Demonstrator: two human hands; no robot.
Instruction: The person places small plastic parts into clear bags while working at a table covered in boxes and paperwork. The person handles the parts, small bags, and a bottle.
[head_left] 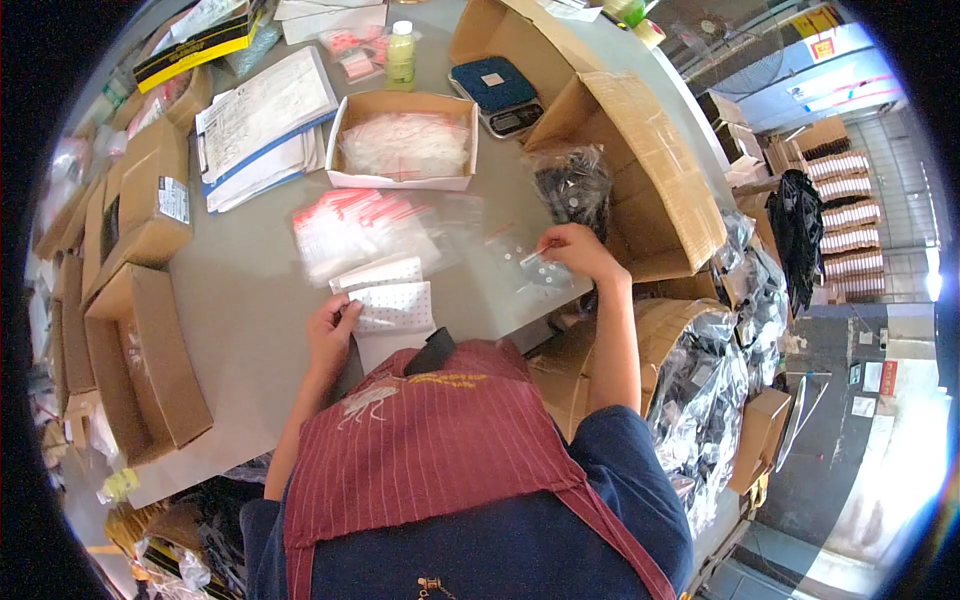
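From where I stood, the left hand (pixel 333 325) pinched the sheet (pixel 398 308) at its nine o'clock edge, bags (pixel 350 240) lying at eleven, while between two and three the right hand (pixel 578 250) bent over small pieces (pixel 546 281), its grip beyond my telling.

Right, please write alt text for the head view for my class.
A person's left hand holds a dotted white sheet, and the right hand is at small pale pieces on a grey table. Beyond lie red-edged clear bags and a white box.
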